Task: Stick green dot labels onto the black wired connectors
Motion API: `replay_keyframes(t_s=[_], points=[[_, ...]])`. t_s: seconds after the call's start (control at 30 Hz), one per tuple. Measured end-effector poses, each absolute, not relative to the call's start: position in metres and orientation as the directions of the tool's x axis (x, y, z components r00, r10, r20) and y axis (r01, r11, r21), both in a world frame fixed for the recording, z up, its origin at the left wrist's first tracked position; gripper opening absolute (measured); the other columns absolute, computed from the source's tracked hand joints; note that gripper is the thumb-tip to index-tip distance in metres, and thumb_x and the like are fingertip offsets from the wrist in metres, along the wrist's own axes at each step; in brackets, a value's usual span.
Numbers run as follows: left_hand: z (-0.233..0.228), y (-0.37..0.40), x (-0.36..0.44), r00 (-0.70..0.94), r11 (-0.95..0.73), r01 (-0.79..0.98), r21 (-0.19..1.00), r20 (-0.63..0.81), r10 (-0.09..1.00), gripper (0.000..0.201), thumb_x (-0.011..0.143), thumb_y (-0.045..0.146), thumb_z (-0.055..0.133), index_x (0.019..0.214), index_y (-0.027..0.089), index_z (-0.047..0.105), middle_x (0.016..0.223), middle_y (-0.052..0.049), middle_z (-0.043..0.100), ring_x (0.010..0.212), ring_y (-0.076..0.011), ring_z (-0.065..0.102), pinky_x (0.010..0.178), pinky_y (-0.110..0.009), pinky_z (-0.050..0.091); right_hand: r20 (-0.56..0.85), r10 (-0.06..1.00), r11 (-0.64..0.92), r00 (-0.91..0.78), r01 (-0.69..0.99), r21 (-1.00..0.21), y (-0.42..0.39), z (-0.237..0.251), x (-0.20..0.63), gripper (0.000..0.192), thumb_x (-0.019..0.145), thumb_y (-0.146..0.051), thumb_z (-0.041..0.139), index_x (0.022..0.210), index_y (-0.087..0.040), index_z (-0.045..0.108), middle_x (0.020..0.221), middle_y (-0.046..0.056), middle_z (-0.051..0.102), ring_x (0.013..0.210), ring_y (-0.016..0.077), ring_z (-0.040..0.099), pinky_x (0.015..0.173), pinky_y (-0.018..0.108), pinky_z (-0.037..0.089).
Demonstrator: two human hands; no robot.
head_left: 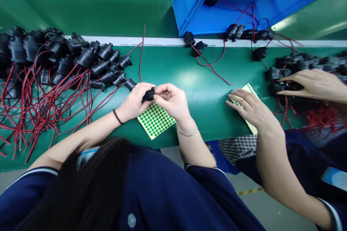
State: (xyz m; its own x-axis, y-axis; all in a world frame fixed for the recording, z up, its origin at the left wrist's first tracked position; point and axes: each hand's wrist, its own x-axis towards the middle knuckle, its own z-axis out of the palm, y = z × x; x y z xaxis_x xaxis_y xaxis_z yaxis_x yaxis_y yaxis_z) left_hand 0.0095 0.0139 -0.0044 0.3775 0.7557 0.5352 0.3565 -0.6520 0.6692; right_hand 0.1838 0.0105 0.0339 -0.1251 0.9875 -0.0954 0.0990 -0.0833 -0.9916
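Note:
My left hand (137,99) grips a black cylindrical plastic part (149,95), its round end turned toward me. Against the side of that part, my right hand (173,101) has thumb and forefinger pinched, with a tiny green spot at the tips that looks like a dot sticker. Below both hands lies a pale yellow sheet of green dot stickers (155,121), its top edge partly covered by them. Just beyond my left hand, another black part (130,84) rests on the green table.
Many black parts with red wires (62,57) are heaped at left. A blue crate (189,3) stands at the back, loose parts (199,48) before it. At right, a co-worker's hands (252,108) touch a sticker sheet (253,128) and another pile (300,61).

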Motion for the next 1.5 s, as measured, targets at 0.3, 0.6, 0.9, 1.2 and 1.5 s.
replay_keyframes(t_s=[0.3, 0.6, 0.9, 1.2, 1.5], points=[[-0.0028, 0.0139, 0.0090, 0.352, -0.656, 0.362, 0.663, 0.554, 0.754, 0.031, 0.090, 0.016, 0.062, 0.117, 0.022, 0.051, 0.120, -0.011, 0.069, 0.116, -0.0237, 0.066, 0.097, -0.046, 0.057, -0.011, 0.986, 0.004, -0.165, 0.086, -0.996, 0.0102, 0.0341, 0.1859, 0.013, 0.069, -0.017, 0.072, 0.079, -0.020, 0.064, 0.090, 0.002, 0.071, 0.078, 0.0127, 0.069, 0.077, 0.029, 0.063], [-0.0031, 0.0114, 0.0115, 0.191, -0.589, 0.368, 0.719, 0.562, 0.805, 0.028, 0.088, 0.028, 0.071, 0.105, 0.022, 0.050, 0.113, -0.008, 0.069, 0.109, -0.0209, 0.068, 0.089, -0.038, 0.058, 0.324, 0.939, 0.344, -0.116, 0.262, -0.902, 0.0037, 0.0344, 0.1829, 0.005, 0.082, -0.018, 0.069, 0.085, -0.022, 0.067, 0.097, 0.005, 0.074, 0.094, 0.0192, 0.072, 0.085, 0.038, 0.063], [-0.0051, 0.0109, 0.0117, 0.187, -0.587, 0.416, 0.694, 0.567, 0.803, 0.022, 0.089, 0.025, 0.066, 0.104, 0.022, 0.050, 0.115, -0.008, 0.068, 0.109, -0.0208, 0.067, 0.091, -0.041, 0.057, 0.520, 0.838, 0.529, -0.169, 0.489, -0.694, 0.0013, 0.0389, 0.1802, 0.011, 0.083, -0.014, 0.065, 0.082, -0.024, 0.067, 0.092, 0.003, 0.074, 0.087, 0.0187, 0.071, 0.081, 0.036, 0.061], [-0.0045, 0.0104, 0.0119, 0.199, -0.593, 0.443, 0.672, 0.571, 0.797, 0.023, 0.088, 0.020, 0.066, 0.104, 0.022, 0.050, 0.114, -0.008, 0.069, 0.110, -0.0216, 0.067, 0.091, -0.041, 0.058, 0.488, 0.859, 0.487, -0.154, 0.543, -0.685, 0.0012, 0.0397, 0.1792, 0.012, 0.082, -0.015, 0.064, 0.078, -0.027, 0.066, 0.087, 0.002, 0.075, 0.084, 0.0195, 0.071, 0.079, 0.038, 0.061], [-0.0045, 0.0113, 0.0125, 0.195, -0.645, 0.426, 0.635, 0.631, 0.751, 0.025, 0.087, 0.016, 0.067, 0.106, 0.022, 0.051, 0.114, -0.008, 0.068, 0.110, -0.0212, 0.067, 0.090, -0.040, 0.058, 0.558, 0.814, 0.556, -0.162, 0.499, -0.665, 0.0014, 0.0401, 0.1784, 0.014, 0.083, -0.010, 0.065, 0.081, -0.025, 0.065, 0.086, 0.003, 0.074, 0.084, 0.0183, 0.072, 0.076, 0.035, 0.061]])
